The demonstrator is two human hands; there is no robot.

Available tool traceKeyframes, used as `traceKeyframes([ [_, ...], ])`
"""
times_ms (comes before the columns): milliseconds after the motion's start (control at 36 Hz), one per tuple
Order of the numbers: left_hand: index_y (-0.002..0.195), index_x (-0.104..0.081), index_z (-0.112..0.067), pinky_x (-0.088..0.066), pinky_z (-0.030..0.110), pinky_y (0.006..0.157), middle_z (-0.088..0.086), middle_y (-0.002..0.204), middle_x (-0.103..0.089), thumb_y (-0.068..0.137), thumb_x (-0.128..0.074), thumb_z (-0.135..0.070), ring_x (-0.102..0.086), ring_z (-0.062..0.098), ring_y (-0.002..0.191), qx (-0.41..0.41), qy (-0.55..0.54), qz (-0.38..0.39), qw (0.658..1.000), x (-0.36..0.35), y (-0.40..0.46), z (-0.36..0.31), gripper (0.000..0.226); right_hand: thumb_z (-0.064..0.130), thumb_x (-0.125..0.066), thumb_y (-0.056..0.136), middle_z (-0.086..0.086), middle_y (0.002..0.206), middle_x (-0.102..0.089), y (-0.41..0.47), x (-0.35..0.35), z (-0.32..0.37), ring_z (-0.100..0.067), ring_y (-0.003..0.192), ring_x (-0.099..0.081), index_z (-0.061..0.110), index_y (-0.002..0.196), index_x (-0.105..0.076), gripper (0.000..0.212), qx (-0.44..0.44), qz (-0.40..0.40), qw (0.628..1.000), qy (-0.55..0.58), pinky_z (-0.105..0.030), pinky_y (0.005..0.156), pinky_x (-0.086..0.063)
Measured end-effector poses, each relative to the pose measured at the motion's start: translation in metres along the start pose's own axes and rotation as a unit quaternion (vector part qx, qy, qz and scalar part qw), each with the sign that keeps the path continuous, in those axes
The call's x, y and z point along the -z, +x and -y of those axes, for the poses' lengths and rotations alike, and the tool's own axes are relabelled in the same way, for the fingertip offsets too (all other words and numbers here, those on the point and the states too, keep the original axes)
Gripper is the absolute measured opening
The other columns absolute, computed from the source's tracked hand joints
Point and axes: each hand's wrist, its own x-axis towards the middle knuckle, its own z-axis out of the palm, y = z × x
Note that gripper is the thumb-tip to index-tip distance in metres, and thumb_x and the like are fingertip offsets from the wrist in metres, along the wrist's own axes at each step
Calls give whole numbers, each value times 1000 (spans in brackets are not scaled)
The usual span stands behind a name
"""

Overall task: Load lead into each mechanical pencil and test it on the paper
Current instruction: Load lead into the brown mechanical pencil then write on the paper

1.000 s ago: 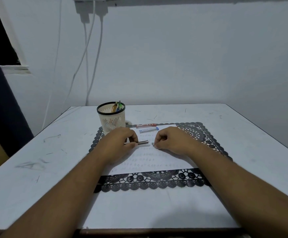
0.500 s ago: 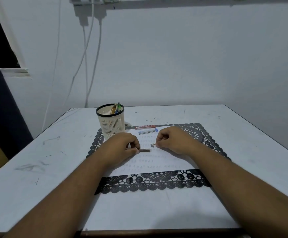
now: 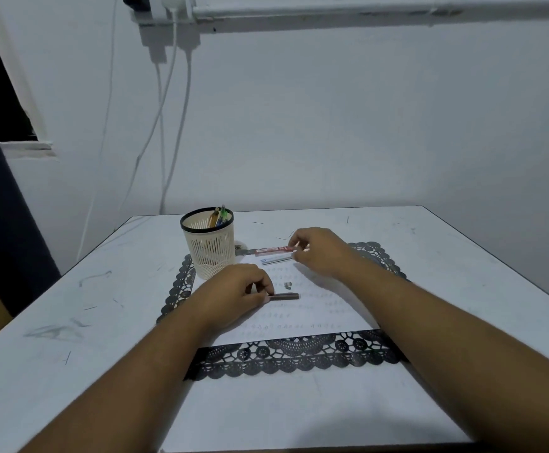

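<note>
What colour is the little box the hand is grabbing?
Red. The right hand pinches the lead case; the head view shows it.

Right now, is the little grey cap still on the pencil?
No, the small grey cap lies by itself on the paper, apart from the pencil that the left hand holds.

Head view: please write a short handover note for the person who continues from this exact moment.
Left hand holds a dark mechanical pencil flat on the paper.
Right hand pinches the end of the red lead case; the blue lead case lies beside it.
A small grey cap lies loose on the paper.
More pencils stand in the cup.
Done: cap off. Left: load lead, recap, test, then the cup's pencils.
</note>
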Motion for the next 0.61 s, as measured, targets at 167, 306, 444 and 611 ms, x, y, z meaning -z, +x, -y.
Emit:
traceKeyframes([
  [167, 103, -72, -32, -50, 28, 84, -16, 98, -63, 94, -73, -28, -53, -1, 93, -16, 43, -4, 999, -4, 1, -6, 10, 26, -61, 94, 4, 124, -60, 24, -11, -1, -19, 117, -53, 32, 122, -70, 30, -5, 53, 989, -138, -41, 98, -51],
  [306, 103, -70, -36, -50, 30, 86, -20, 101, -61, 93, -73, -34, -52, -1, 98, -2, 17, -25, 1000, -1, -3, -2, 11, 20, -63, 94, 6, 109, -62, 29, -12, -2, -16, 105, -56, 28, 101, -71, 13, -4, 50, 989, -136, -40, 90, -54],
  [444, 101, -68, -37, -50, 30, 87, -19, 102, -61, 93, -72, -34, -50, -1, 99, 10, 1, -47, 999, 0, -6, 0, 9, 23, -71, 89, 8, 101, -62, 29, -11, -3, -15, 95, -60, 27, 91, -66, 7, 6, 60, 992, -108, -43, 86, -57],
  [611, 101, -65, -39, -41, 23, 76, -23, 101, -57, 95, -68, -36, -49, -3, 99, -22, 49, -91, 994, 2, -2, 1, 7, 22, -68, 92, 10, 87, -66, 16, -7, 5, -16, 82, -62, 26, 89, -66, 5, 23, 14, 999, -33, -39, 76, -53],
])
